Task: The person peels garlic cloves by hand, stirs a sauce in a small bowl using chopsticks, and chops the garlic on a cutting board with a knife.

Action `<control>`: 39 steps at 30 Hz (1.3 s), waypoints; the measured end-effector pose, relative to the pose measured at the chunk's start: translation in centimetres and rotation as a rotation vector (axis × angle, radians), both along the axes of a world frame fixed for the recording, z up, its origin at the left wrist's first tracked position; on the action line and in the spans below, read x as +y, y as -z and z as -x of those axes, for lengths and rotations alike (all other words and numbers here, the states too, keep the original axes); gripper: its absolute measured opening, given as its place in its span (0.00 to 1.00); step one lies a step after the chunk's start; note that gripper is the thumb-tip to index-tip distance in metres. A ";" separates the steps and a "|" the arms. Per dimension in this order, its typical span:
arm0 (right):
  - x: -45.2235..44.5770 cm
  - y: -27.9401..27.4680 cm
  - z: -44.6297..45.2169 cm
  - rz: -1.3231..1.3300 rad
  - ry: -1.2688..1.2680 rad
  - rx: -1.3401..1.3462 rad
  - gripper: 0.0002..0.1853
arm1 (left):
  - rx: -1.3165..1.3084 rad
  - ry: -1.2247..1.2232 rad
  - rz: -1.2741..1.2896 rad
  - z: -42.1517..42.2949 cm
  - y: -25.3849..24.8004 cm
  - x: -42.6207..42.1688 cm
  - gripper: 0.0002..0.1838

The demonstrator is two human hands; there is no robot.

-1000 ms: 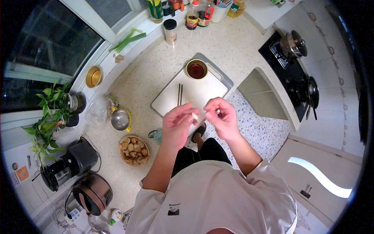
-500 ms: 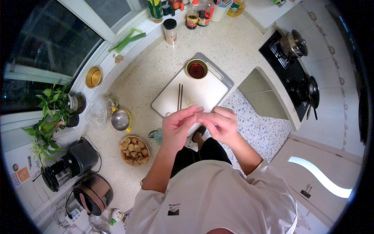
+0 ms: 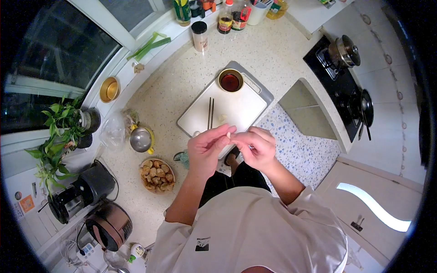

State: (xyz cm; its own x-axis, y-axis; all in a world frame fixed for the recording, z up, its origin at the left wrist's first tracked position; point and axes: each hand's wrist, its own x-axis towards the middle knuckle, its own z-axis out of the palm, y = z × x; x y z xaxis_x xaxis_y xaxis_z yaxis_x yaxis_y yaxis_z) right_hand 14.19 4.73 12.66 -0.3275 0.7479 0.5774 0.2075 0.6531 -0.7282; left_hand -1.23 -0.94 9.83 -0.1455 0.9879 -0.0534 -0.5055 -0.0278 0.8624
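Note:
My left hand (image 3: 205, 150) and my right hand (image 3: 257, 146) meet over the near edge of a white cutting board (image 3: 195, 116) with a grey rim. Pinched between their fingertips is a small pale piece, apparently a garlic clove (image 3: 228, 135). The fingers of both hands are closed and hide part of it. Just beyond them, a few pale bits (image 3: 222, 117) lie on the board beside a pair of dark chopsticks (image 3: 210, 111). A bowl of dark red-brown liquid (image 3: 230, 82) stands at the board's far end.
To the left are a bowl of browned chunks (image 3: 157, 176), a metal cup (image 3: 141, 139) and a plastic bag (image 3: 112, 132). Sauce bottles (image 3: 225, 18) and a black-lidded jar (image 3: 200, 37) line the back. Green onion (image 3: 150, 47) lies on the sill. The stove (image 3: 325, 63) holds pots at right.
Both hands have shifted slightly, and the pale clove shows more plainly between the fingertips. The board, bowl and chopsticks have stayed in place.

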 end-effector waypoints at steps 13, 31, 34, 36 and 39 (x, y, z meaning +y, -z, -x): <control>-0.3 -0.2 0.1 0.016 0.036 -0.008 0.08 | -0.042 0.013 -0.013 -0.1 -0.3 0.3 0.15; -1.2 0.0 -0.2 0.348 0.040 0.073 0.08 | -0.096 -0.019 -0.012 -0.5 0.5 0.4 0.16; -0.8 0.1 -0.2 0.423 -0.008 0.111 0.07 | -0.036 -0.019 0.013 -0.4 0.0 0.4 0.16; -0.6 -0.3 -0.4 0.522 -0.075 0.117 0.05 | 0.053 -0.016 0.012 -0.3 -0.1 0.5 0.16; -0.1 -0.3 -0.8 0.634 -0.127 0.042 0.04 | 0.211 -0.004 -0.008 0.5 0.0 0.6 0.15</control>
State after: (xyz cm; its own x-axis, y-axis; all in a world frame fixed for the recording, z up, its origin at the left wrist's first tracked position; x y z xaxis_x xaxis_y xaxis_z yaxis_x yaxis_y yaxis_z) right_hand 14.96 4.68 12.93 -0.4223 0.9050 0.0511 0.1197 0.1116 -0.9865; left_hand -1.71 -0.36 9.83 -0.1565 0.9876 -0.0135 -0.3131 -0.0367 0.9490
